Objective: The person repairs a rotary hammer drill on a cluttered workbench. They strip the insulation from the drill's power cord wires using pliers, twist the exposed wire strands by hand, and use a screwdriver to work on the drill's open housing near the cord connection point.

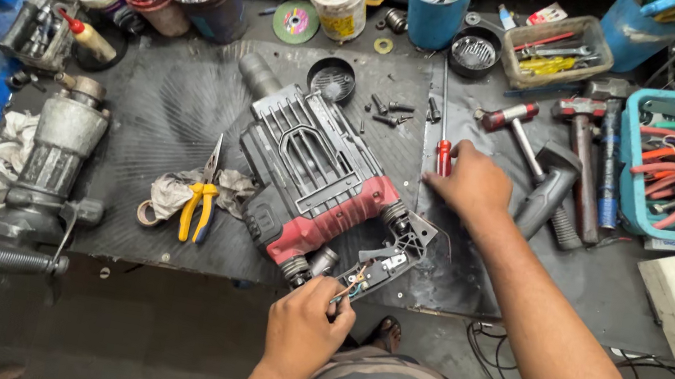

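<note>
Red-handled screwdriver (pixel 445 134) under the right hand's (pixel 471 184) closing grip; left hand (pixel 305 326) pinches the drill's (pixel 316 181) wires (pixel 351 285)

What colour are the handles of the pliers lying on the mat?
Yellow, on the pliers left of the rotary hammer; the head view shows them best.

Your left hand (pixel 304 323) sits at the near edge of the power tool (pixel 322 185), fingers curled and pinched together at its open handle end. Your right hand (pixel 471 184) lies just right of the power tool, palm down, forearm stretched out bare, fingers reaching left.
</note>
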`<state>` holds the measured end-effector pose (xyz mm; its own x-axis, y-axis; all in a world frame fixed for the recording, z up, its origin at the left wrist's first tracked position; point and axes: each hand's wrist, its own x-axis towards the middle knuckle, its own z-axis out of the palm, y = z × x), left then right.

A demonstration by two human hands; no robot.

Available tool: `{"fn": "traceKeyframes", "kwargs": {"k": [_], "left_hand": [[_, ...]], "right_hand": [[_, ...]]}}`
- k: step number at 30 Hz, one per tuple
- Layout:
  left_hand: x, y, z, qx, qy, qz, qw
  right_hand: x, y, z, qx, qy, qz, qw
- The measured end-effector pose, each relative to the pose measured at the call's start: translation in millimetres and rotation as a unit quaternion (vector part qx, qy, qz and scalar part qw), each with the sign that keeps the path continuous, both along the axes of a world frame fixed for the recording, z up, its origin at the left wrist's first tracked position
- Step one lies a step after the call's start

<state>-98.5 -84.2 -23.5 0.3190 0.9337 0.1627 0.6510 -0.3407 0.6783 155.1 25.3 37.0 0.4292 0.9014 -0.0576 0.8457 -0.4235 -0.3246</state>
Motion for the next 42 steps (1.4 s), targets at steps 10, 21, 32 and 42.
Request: {"fn": "traceKeyframes", "kwargs": {"k": [10,21,32,42], "left_hand": [[-5.3,1.7,-3.3,0.031,0.012,-0.010,0.999],[-5.9,1.6,-1.7,0.034,0.001,-0.016,0.999],[-5.1,1.7,2.5,0.008,0.010,-0.014,1.000],[-9.8,-1.0,-0.6,0.020,0.005,-0.022,1.000]], "right_hand": [[58.3,-71.4,53.8,0.378,-0.103,0.096,0.915],[-7.1,-159.7,66.2,0.383,0.651,0.143,0.640],[-43.7,-140.5,33.7,0.317,0.744,0.168,0.563],[-23.8,-135.6,41.8,0.406,0.659,0.139,0.618]]}}
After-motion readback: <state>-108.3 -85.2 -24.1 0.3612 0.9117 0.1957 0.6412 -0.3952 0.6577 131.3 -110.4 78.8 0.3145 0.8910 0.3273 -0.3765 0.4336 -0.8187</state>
